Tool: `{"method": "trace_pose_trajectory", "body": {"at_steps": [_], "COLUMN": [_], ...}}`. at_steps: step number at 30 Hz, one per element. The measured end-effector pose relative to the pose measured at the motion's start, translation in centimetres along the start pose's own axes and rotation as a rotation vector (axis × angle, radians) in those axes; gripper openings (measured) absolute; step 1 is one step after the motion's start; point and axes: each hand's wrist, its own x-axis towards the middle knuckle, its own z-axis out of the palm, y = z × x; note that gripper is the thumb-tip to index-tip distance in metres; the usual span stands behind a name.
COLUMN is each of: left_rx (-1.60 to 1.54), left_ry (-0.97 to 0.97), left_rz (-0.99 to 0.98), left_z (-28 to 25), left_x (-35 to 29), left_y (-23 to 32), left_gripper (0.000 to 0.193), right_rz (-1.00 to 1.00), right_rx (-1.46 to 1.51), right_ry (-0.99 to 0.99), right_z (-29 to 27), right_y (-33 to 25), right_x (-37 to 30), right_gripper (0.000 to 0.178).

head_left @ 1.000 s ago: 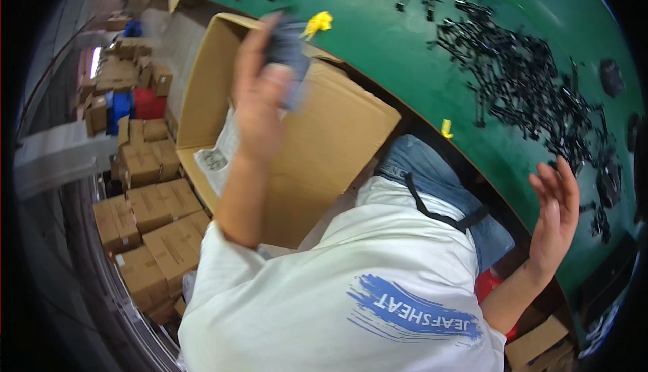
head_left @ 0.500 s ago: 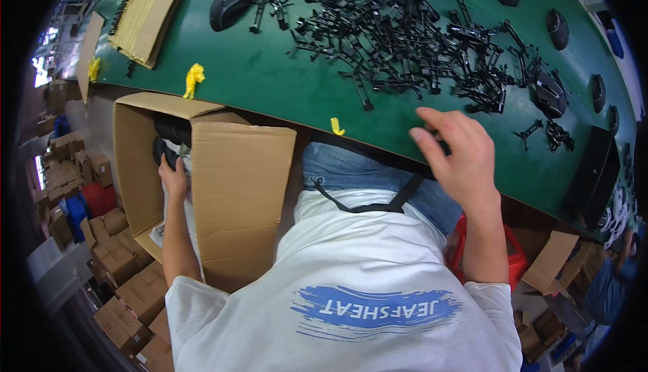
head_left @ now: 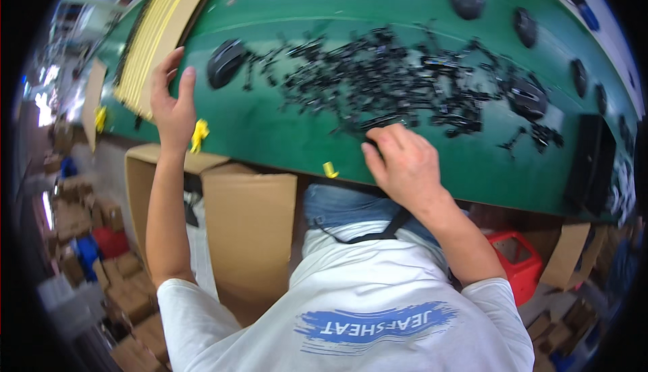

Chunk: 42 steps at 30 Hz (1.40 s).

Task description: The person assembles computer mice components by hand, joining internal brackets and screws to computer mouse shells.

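My left hand (head_left: 174, 105) is raised over the table's left part with nothing in it, thumb and fingers apart. It is beside a stack of yellow-edged cardboard sheets (head_left: 158, 35). My right hand (head_left: 407, 163) is at the near side of a large heap of thin black plastic parts (head_left: 378, 68). Its fingers are bent around what looks like one thin black part (head_left: 352, 131), blurred and partly hidden by the fingers. A black computer-mouse-shaped piece (head_left: 226, 63) sits left of the heap, and another (head_left: 526, 97) lies at its right end.
Small yellow pieces (head_left: 199, 136) stick up along the near edge of the green table (head_left: 250, 126). Below it stands an open cardboard box (head_left: 250, 230). A red plastic stool (head_left: 516, 264) is at the right. More black mouse-shaped pieces (head_left: 468, 1) sit along the far right.
My left hand has come out of the cardboard box, leaving the black thing it touched, and risen over the table. My right hand has moved left to the heap's near edge.
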Motion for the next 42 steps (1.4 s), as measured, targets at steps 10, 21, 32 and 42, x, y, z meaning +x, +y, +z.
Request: {"method": "trace_pose_trajectory", "body": {"at_steps": [10,21,32,42], "left_rx": [-0.386,-0.051,-1.148,-1.412], "left_ry": [-0.592,-0.714,-0.522,-0.524], "left_rz": [-0.025,-0.105,-0.369,-0.066], "left_z": [30.1,37.9,20.8,15.6], "left_x": [11.9,13.5,6.6,-7.4], "left_y": [17.8,26.6,21.2,23.8], "left_gripper": [0.062,0.081,0.057,0.04], "right_rz": [0.266,0.356,0.338,0.324], "right_rx": [0.149,0.179,0.774,1.073], "right_ry": [0.353,0.665,0.751,0.454], "right_z": [-5.0,-9.3,-11.1,-10.2], "right_y": [3.9,10.0,8.5,1.6], "right_x": [-1.7,-3.0,-2.3,1.2], "right_gripper": [0.02,0.036,0.025,0.021]}}
